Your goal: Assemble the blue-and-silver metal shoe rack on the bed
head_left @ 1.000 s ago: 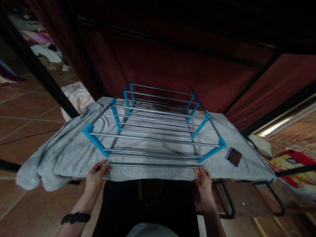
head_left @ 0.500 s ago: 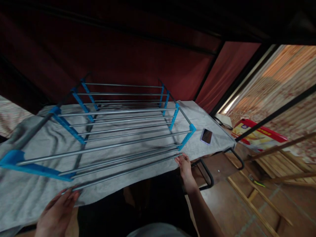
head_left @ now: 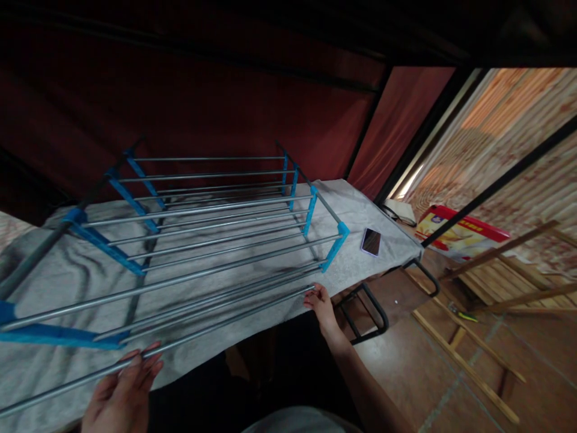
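Note:
Both my hands hold a loose grey metal tube [head_left: 216, 327] at the front of the bed. My left hand [head_left: 124, 388] has its fingers around it, and a long end sticks out past that hand to the left picture edge. My right hand [head_left: 321, 304] pinches the tube's right end. Behind it stands a rack of grey metal tubes with blue plastic brackets [head_left: 334, 245], resting on a grey blanket [head_left: 351, 207]. The held tube runs in front of the rack's lowest front bars, apart from the blue brackets.
A phone [head_left: 371, 242] lies on the blanket right of the rack. Black metal tubing [head_left: 383, 313] sticks out at the bed's right side. Beyond are a red and yellow box [head_left: 464, 231] and a wooden frame [head_left: 469, 361] on the tiled floor. A dark red curtain [head_left: 202, 108] hangs behind.
The tube has shifted left, and its left end now reaches well beyond my left hand. My right hand has moved slightly left with the tube's right end. The view has turned slightly.

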Tool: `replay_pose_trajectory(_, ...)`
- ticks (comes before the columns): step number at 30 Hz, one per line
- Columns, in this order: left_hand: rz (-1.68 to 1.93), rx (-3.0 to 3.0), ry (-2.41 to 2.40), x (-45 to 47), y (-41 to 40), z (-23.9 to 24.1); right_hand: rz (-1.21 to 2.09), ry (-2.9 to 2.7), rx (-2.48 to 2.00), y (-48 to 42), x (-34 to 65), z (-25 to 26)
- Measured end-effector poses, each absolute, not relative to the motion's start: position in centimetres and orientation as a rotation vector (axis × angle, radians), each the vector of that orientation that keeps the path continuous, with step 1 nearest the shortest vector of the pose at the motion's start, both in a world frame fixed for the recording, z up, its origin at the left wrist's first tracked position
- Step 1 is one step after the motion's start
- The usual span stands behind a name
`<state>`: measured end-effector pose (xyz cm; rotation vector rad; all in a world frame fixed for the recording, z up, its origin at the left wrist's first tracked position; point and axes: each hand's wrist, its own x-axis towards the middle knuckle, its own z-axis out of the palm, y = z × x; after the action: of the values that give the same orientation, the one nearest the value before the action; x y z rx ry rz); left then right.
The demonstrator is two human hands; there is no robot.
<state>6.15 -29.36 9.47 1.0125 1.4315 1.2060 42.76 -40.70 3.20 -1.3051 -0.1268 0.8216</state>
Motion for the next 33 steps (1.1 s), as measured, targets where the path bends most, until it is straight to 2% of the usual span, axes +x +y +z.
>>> replay_pose_trajectory(3, 1.275, 0.87, 1.319, 8.2, -31.0, 11.3, 0.915, -0.091, -1.301, -41.2, 40.2, 3.3)
replay_pose_trajectory(8, 1.32, 1.144, 1.215, 11.1, -33.6, 14.3, 1.156, -0.106, -1.159, -42.7, 35.2, 3.4)
replay_pose_trajectory(12, 1.145, 1.422, 1.194, 12.7, -35.2, 15.1, 1.429, -0.129, -1.167, -42.9, 32.2, 3.8)
replay_pose_trajectory(18, 0.918, 1.87, 1.139, 14.5, -35.9, 13.7, 1.739, -0.446, -1.406, -42.5, 30.7, 2.3)
replay_pose_trajectory(24, 0.875, 2.158, 1.008, 13.5, -34.5, 11.8, 1.503, -0.61, -1.549, -42.5, 32.5, 1.5)
replay_pose_trajectory(28, 0.833, 2.396, 0.847, 12.6, -33.2, 10.8, 1.397, -0.532, -1.384, -41.7, 34.6, 3.8)
replay_pose_trajectory(33, 0.78, 2.638, 0.858, 11.5, -31.9, 8.6, 1.103, -0.284, -1.154, -41.1, 37.2, 6.4)
